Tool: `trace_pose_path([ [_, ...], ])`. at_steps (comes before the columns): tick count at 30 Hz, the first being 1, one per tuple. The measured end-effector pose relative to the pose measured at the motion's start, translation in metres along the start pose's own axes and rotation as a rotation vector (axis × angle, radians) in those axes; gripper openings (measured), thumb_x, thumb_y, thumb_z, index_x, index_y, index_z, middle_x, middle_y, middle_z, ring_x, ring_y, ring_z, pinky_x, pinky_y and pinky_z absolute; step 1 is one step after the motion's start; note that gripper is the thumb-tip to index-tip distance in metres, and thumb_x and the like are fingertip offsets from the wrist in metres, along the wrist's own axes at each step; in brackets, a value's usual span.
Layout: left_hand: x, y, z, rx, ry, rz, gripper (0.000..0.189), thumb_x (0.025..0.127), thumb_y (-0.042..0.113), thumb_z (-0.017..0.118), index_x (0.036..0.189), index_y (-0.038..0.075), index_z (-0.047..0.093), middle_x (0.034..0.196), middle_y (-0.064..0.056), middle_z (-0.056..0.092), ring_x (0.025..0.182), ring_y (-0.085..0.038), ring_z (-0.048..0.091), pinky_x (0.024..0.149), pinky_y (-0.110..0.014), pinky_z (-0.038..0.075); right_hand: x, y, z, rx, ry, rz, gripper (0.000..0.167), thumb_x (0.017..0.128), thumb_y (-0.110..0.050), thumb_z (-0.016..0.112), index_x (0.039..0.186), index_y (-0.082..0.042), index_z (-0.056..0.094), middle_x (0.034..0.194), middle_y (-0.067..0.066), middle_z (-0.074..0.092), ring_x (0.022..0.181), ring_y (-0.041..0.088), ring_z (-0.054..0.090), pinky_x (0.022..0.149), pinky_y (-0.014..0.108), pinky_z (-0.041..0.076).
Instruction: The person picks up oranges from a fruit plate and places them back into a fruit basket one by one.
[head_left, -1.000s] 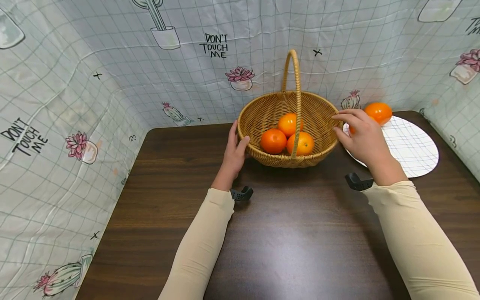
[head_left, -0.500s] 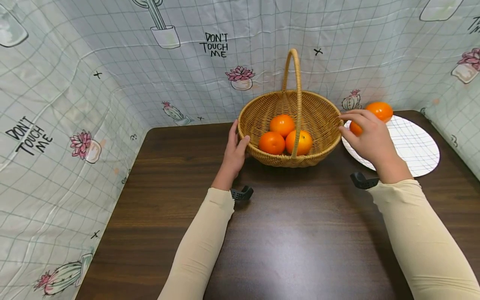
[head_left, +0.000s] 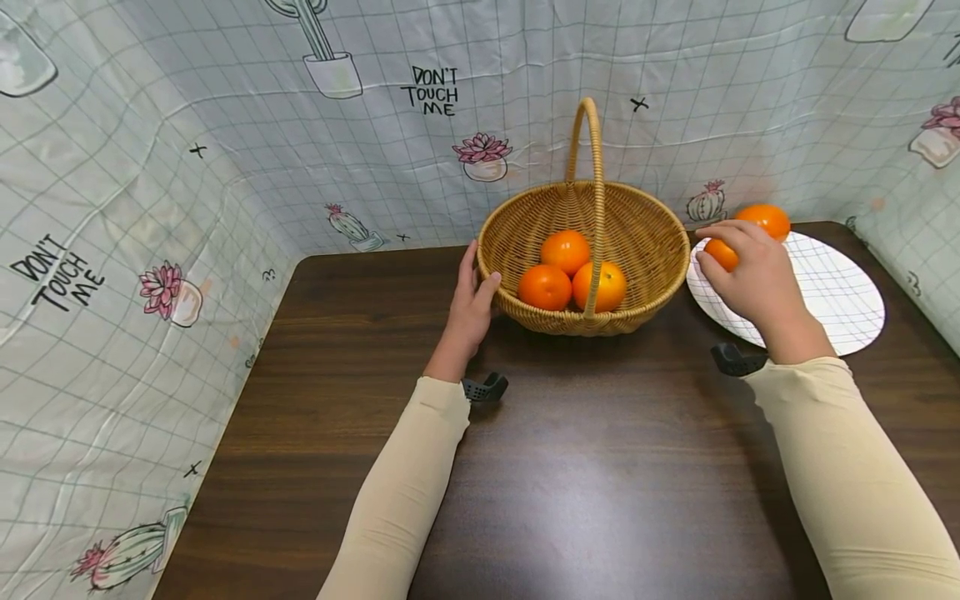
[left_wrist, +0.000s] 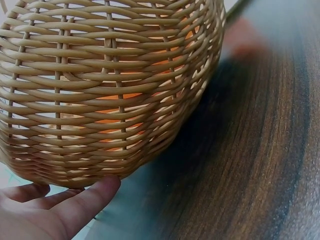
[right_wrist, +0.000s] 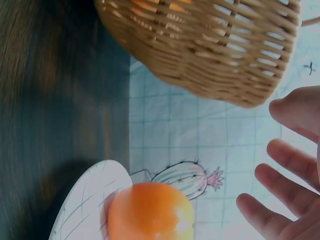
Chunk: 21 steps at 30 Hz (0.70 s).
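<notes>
A wicker basket [head_left: 645, 242] with a tall arched handle holds three oranges [head_left: 545, 287]. My left hand [head_left: 467, 312] rests against its left side, fingers extended along the wicker. In the left wrist view the fingertips [left_wrist: 107, 187] touch the lower weave. My right hand [head_left: 757, 275] is just right of the basket rim, fingers spread and holding nothing. Behind and below it are two more oranges, one farther back [head_left: 765, 221] and one partly hidden [head_left: 722, 253], at a white plate with a grid pattern [head_left: 832, 292]. One orange [right_wrist: 150, 212] shows large in the right wrist view.
The dark wood table [head_left: 570, 450] stretches in front of the basket. Behind and at both sides hangs a grid-patterned cloth [head_left: 375, 158] printed with cacti and lettering; the basket stands close to its back part.
My right hand has left the basket rim and moved right, toward the plate. Inside the basket the back orange rolled left and settled. My left hand stays in place.
</notes>
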<state>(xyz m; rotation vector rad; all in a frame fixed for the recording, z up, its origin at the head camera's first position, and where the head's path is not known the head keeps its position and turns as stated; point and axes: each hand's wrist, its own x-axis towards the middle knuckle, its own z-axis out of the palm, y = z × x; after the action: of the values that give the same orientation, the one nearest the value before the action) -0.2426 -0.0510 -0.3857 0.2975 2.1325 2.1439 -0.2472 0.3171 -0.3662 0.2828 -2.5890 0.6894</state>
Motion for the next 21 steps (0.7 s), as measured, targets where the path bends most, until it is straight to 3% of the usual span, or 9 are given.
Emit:
trace_pose_path([
  [15,-0.001,0.0,0.0,-0.007,-0.002,-0.008,0.067,0.103,0.021,0.042,0.158,0.022,0.003,0.161,-0.016,0.016,0.14,-0.043,0.035,0.101,-0.056,0.044,0.007,0.023,0.003,-0.047,-0.113,0.115,0.037,0.092,-0.019,0.057,0.125,-0.001,0.06,0.133,0.027,0.05,0.125,0.047,0.041,0.1,0.065,0.032],
  [21,0.01,-0.017,-0.004,-0.035,-0.002,0.007,0.067,0.103,0.024,0.044,0.157,0.027,0.004,0.161,-0.015,0.019,0.139,-0.044,0.037,0.1,-0.059,0.044,0.01,0.03,0.002,-0.056,-0.139,0.13,0.041,0.09,-0.019,0.06,0.126,0.0,0.057,0.133,0.031,0.045,0.123,0.05,0.04,0.1,0.065,0.031],
])
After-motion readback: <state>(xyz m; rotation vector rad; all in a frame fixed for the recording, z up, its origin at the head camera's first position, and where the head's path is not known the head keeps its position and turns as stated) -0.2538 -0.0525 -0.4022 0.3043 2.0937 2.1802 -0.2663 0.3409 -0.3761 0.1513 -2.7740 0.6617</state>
